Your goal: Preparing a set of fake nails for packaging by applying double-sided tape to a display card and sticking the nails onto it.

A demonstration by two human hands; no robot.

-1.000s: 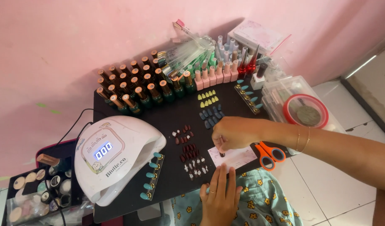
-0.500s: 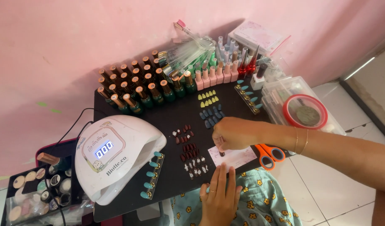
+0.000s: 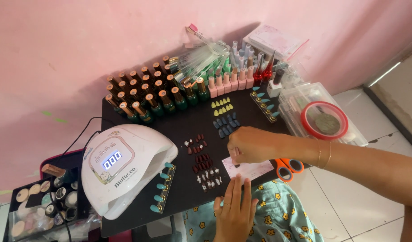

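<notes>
Head view: the card (image 3: 248,169) lies flat on the black table (image 3: 179,130) directly under the right hand (image 3: 251,144), its long side running left to right. That hand's fingers curl down and pinch something too small to make out at the card's left end. The left hand (image 3: 235,209) rests open, fingertips touching the card's near edge; orange scissors (image 3: 287,167) lie just right of it.

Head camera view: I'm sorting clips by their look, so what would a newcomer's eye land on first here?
Probably the big white nail lamp with its lit display at the left of the black table, and the packed rows of nail polish bottles along the pink wall. Next, the right hand pressing down on a small pale card near the front edge, the left hand resting just below it, beside orange-handled scissors.
</notes>
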